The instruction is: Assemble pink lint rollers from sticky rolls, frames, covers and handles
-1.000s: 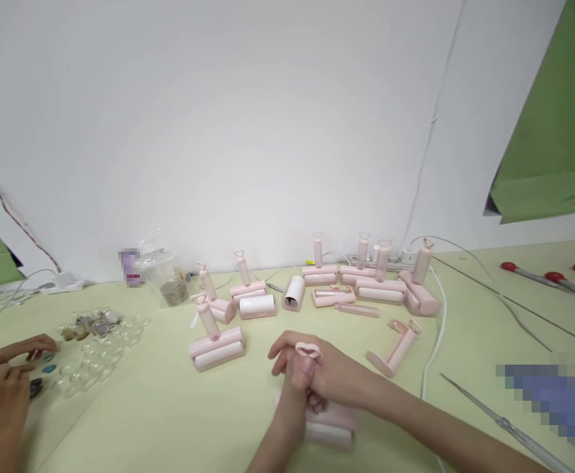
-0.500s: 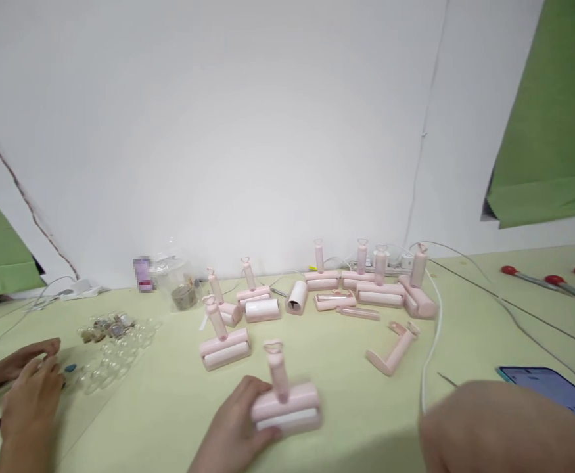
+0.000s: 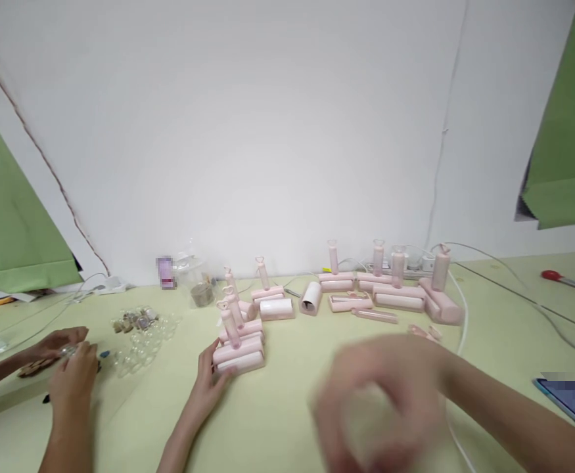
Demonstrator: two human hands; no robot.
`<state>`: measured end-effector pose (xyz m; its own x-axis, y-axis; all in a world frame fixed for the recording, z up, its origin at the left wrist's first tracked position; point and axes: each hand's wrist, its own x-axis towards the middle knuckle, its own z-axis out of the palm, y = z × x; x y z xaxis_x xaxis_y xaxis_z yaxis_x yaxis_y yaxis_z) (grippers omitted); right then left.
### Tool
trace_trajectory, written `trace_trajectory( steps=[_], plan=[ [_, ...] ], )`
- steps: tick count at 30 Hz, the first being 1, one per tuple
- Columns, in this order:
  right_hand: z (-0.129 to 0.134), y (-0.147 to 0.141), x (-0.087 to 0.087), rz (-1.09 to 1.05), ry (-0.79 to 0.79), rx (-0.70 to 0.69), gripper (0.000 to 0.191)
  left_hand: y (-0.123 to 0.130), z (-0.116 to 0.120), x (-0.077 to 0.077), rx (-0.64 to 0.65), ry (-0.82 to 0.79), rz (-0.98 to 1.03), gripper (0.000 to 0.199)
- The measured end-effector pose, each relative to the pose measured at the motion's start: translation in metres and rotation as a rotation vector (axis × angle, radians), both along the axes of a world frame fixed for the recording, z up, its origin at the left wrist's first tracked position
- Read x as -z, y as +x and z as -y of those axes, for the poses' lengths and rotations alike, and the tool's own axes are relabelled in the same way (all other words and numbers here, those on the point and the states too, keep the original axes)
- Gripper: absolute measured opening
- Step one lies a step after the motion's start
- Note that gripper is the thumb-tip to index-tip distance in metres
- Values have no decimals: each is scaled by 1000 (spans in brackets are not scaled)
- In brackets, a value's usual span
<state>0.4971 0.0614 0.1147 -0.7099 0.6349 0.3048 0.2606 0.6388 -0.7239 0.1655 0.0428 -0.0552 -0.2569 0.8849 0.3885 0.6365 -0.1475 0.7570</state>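
My left hand [image 3: 211,374] grips the left end of a pink lint roller [image 3: 239,355] with an upright handle, right in front of a similar pink roller [image 3: 257,326]. My right hand [image 3: 380,401] is raised over the table at the lower right, blurred, its fingers curved into a ring; the gap between them shows only the table. Behind that hand lies a partly hidden pink piece [image 3: 424,332]. More pink rollers [image 3: 398,299] stand along the wall. Among them are a white-sheeted roll [image 3: 276,309] and a loose pink handle [image 3: 374,316].
At the left, another person's hands [image 3: 77,368] hold a small clear item near clear round pieces [image 3: 142,345]. A clear plastic container [image 3: 201,289] stands by the wall. White cable [image 3: 464,309], red-handled tool [image 3: 558,279] and phone [image 3: 570,401] are at the right.
The view has shifted right. My left hand has moved its pink roller back and left, up to the other one. My right hand has come in from the lower right corner over the table.
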Motion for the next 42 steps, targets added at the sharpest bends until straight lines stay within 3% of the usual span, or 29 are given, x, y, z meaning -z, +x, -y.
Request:
trace_trajectory(
  steps=[4, 6, 11, 16, 19, 24, 27, 30, 35, 42],
  plan=[
    [-62, -86, 19, 433, 439, 51, 25, 4, 5, 5, -183, 156, -133, 70],
    [-89, -113, 37, 515, 488, 161, 27, 7, 10, 2, -259, 284, -222, 62],
    [-119, -129, 70, 574, 484, 282, 30, 45, 31, -23, -331, 599, -348, 38],
    [-116, -126, 84, 476, 377, 296, 29, 108, 37, -50, -137, 589, -249, 31],
    [-112, -123, 87, 371, 255, 298, 30, 126, 17, -58, -69, 477, -126, 28],
    [-103, -100, 88, 86, -42, 310, 34, 137, -27, -56, -132, -43, 222, 49],
    [-85, -73, 94, -122, -332, 273, 43, 148, -41, -52, -114, -254, 298, 60],
    [-58, -42, 107, -300, -711, 164, 49, 165, -45, -54, 54, -410, 323, 67],
    [-28, -4, 125, -659, -1184, 98, 38, 197, -62, -73, 304, -472, 223, 61],
    [-35, 8, 145, -1067, -1491, 97, 40, 216, -78, -96, 390, -407, 160, 48]
  ],
)
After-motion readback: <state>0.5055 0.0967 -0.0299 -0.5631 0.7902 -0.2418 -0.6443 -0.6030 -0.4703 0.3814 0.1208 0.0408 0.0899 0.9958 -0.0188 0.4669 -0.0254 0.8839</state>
